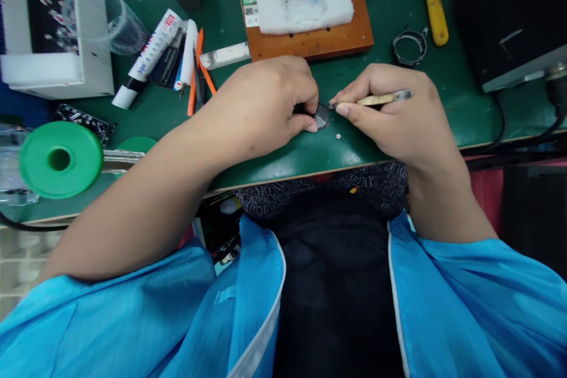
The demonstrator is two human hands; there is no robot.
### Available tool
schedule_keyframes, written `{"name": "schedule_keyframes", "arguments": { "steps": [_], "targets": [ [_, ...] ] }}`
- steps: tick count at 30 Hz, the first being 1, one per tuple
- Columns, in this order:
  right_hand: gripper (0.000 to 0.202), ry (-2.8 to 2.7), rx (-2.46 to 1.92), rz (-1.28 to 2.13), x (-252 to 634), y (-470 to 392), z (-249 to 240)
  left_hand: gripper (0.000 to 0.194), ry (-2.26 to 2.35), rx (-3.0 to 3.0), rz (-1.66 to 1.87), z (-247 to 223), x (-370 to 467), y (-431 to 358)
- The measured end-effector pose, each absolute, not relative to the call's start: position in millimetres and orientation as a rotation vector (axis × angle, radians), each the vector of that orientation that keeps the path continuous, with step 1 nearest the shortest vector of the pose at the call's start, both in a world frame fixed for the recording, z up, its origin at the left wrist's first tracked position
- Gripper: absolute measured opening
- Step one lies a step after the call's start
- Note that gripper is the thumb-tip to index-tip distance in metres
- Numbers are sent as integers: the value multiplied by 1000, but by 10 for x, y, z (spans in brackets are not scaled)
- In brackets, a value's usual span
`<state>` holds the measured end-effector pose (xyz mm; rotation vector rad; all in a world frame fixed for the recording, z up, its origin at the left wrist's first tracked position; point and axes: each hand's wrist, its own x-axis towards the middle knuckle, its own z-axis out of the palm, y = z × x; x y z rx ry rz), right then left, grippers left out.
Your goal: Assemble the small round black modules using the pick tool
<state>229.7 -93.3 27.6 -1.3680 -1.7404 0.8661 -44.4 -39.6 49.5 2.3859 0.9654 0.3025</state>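
Observation:
My left hand (283, 106) pinches a small dark round disc-like part (322, 117) between thumb and fingers, close above the green tabletop. Part of the disc is covered by those fingers. In a pen-like grip, my right hand (385, 106) holds a slim tool with a pale, worn handle (378, 98) and a metal end. Its thin tip reaches to the right edge of the disc; whether it touches cannot be made out. Just below the two hands lies a tiny white dot-like piece (338, 136) on the table.
Behind my hands stands an orange-brown fixture (310, 44) with white foam (305, 0). At left are a marker (148, 59), a clear cup (117, 26), a white box (88, 80) and a green spool (59, 159). At right lie a ring-shaped part (410, 48), a yellow-handled brush (432, 0) and a black device (514, 18).

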Motion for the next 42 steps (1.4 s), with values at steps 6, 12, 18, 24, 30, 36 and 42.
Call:
{"name": "schedule_keyframes", "arguments": {
  "steps": [6,12,18,24,30,36,42],
  "targets": [
    [17,-1743,-1397,880,2311,-922,295,10,962,2365,317,471,-460,-384],
    [19,-1737,-1401,909,2309,-919,298,8,978,2369,297,502,-436,-393],
    [22,-1748,-1403,893,2303,-915,271,11,963,2372,238,562,-424,-379],
    [19,-1757,-1388,860,2304,-945,252,16,925,2382,232,564,-468,-334],
    [22,-1741,-1393,900,2288,-948,259,16,925,2372,205,591,-469,-335],
    [20,-1744,-1406,930,2265,-926,283,18,912,2383,190,603,-444,-337],
    [20,-1742,-1411,909,2274,-923,293,19,921,2380,177,608,-436,-335]
  ]
}}
